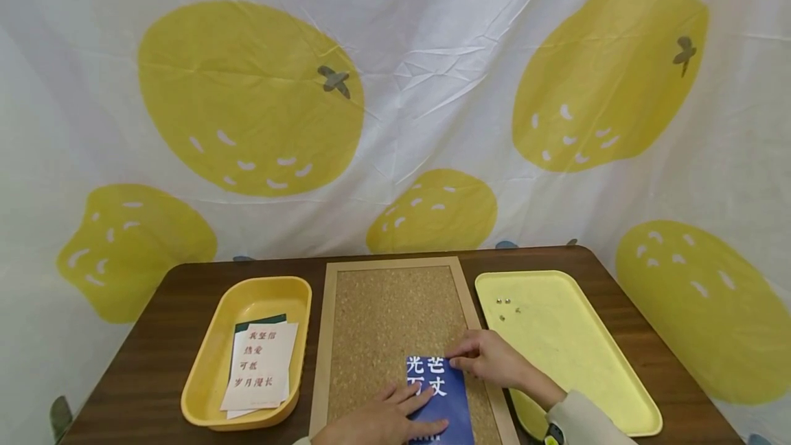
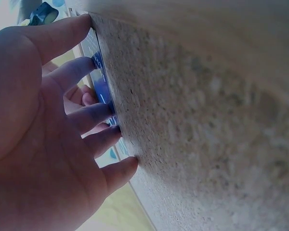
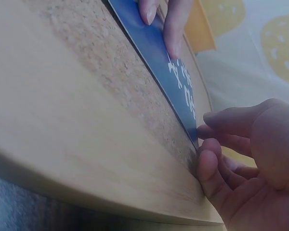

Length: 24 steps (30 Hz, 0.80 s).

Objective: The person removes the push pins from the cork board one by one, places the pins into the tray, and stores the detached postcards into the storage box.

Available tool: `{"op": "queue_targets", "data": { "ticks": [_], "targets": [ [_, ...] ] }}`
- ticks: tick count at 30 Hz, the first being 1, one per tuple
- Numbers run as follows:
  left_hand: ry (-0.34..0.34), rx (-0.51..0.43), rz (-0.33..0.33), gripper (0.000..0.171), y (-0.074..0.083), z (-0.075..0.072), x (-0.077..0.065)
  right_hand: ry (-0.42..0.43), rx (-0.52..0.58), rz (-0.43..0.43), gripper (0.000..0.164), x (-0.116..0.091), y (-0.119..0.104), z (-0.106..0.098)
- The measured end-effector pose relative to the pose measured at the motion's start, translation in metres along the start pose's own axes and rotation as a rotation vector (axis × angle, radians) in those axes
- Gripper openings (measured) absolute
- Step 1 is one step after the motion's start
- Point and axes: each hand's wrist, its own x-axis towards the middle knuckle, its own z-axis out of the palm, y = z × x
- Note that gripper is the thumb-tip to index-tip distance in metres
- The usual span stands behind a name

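A blue card (image 1: 454, 407) with large white characters lies on the cork board (image 1: 383, 307), near its front right. My left hand (image 1: 386, 417) presses the card with spread fingers. In the left wrist view, the fingertips (image 2: 113, 108) reach down onto the card and the cork beside it. My right hand (image 1: 491, 359) is at the card's top right corner, thumb and fingers curled in a pinch there. Seen from the right wrist, the thumb (image 3: 208, 166) sits right at the corner beside the wooden frame. I cannot tell whether a small pin is also between those fingers.
Left of the board, a yellow-orange basin (image 1: 200, 369) holds several cards (image 1: 262, 369). A pale yellow tray (image 1: 575, 349) with several small metal pins (image 1: 503, 301) lies at the right. Behind the dark wooden table (image 1: 142, 356) hangs a lemon-print curtain (image 1: 420, 101).
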Motion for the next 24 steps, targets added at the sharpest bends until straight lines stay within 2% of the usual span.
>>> {"op": "queue_targets", "data": {
  "ticks": [7, 10, 15, 24],
  "targets": [
    [0.02, 0.015, 0.02, 0.066, -0.001, 0.001, 0.0, 0.028, -0.038, -0.007, 0.014, 0.0, -0.003, 0.001],
    [0.026, 0.022, 0.029, 0.067, -0.002, 0.001, -0.001, 0.015, -0.056, 0.0, 0.014, 0.002, -0.006, 0.001],
    [0.039, 0.032, 0.035, 0.067, -0.002, 0.002, -0.002, -0.007, -0.03, 0.043, 0.016, 0.005, -0.011, 0.002],
    [0.053, 0.049, 0.046, 0.065, -0.002, 0.003, -0.002, 0.008, 0.017, 0.072, 0.023, 0.004, -0.017, 0.005]
  ]
}}
